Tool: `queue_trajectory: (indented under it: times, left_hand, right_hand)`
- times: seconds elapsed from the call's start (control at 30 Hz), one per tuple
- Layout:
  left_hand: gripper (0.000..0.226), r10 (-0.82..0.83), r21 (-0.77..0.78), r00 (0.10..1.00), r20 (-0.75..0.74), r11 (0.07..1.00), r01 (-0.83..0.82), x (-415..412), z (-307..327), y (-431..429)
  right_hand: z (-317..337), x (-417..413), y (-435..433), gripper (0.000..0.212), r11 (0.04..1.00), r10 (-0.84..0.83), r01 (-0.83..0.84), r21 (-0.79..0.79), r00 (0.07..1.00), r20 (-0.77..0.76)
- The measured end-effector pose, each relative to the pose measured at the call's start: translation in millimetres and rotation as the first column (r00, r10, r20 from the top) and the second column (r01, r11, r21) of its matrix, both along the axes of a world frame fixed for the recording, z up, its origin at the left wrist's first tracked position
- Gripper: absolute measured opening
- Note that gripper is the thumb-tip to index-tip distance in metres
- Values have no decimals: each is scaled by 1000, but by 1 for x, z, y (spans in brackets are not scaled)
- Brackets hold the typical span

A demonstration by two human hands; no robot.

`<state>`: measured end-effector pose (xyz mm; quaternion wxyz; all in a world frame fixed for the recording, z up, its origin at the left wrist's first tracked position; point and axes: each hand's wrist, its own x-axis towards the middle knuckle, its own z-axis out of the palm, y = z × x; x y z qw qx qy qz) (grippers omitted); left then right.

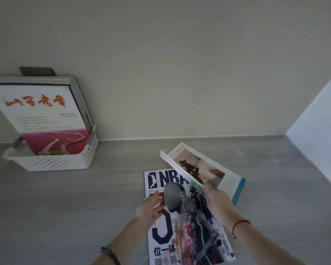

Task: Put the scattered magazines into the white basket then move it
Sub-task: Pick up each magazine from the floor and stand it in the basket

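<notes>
The gathering step is in hand: the right hand (216, 199) grips one magazine (203, 169) by its near edge, tilted up off the table (65, 207). The left hand (149, 209) is spread loose, holding nothing, over the NBA magazine (189, 226) lying flat (whether it touches the cover I cannot tell). The white basket (59, 161) stands well to the left by the wall (180, 73), with other magazines (38, 111) upright in it. Next, I judge, the raised one must travel left and slot in upright.

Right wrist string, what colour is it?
Red; the string shows best in the head view.
</notes>
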<state>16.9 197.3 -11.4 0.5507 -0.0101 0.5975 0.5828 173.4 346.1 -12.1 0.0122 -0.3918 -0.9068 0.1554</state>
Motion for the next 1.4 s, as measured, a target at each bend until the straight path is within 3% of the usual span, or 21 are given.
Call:
queue_trajectory:
  times: [0.1,0.2,0.3,0.4,0.5,0.57,0.67,0.77,0.83,0.93,1.17,1.27,1.4]
  left_hand:
    - [29,4,-18,1000,-11,1000,-4,-2,5,1]
    - [33,-16,-40,1000,-8,999,16,-6,13,2]
    - [54,43,56,999,23,997,-45,-16,25,1]
    - [38,227,216,971,75,947,-238,-39,43,-9]
    - [28,328,309,944,20,896,-318,-72,62,-29]
    - [28,328,306,940,-91,908,-287,-91,72,-44]
    - [24,304,315,923,-236,922,-223,-118,87,-70]
    - [20,323,306,870,-374,928,-213,-152,105,-100]
    - [18,324,283,798,-508,938,-201,-178,119,-118]
    - [26,297,232,620,-726,955,-185,-225,143,-144]
    - [14,375,255,448,-812,918,-304,-344,193,-177]
    - [22,391,271,426,-816,909,-316,-381,192,-178]
    - [15,370,235,448,-814,915,-329,-412,169,-169]
  right_hand:
    - [25,-3,-7,16,981,-34,-27,-192,951,-308]
    - [61,-10,-12,25,908,-90,-168,-384,817,-569]
    - [84,-19,-12,27,813,-202,-271,-515,698,-687]
    - [91,-29,-13,36,776,-394,-225,-590,557,-731]
    - [94,-43,-16,29,786,-375,-186,-589,614,-695]
    - [94,-54,-22,16,757,-352,-176,-629,701,-620]
    - [100,-84,-41,9,711,-354,-181,-679,743,-568]
    - [115,-128,-63,13,792,-289,-143,-594,768,-571]
    - [128,-159,-76,11,851,-233,-151,-502,749,-620]
    - [150,-215,-95,7,932,-126,-146,-331,727,-675]
    - [184,-335,-128,12,972,-56,-155,-179,583,-811]
    - [181,-374,-132,17,978,-102,-86,-191,601,-793]
    - [162,-401,-131,17,968,-201,16,-249,638,-743]
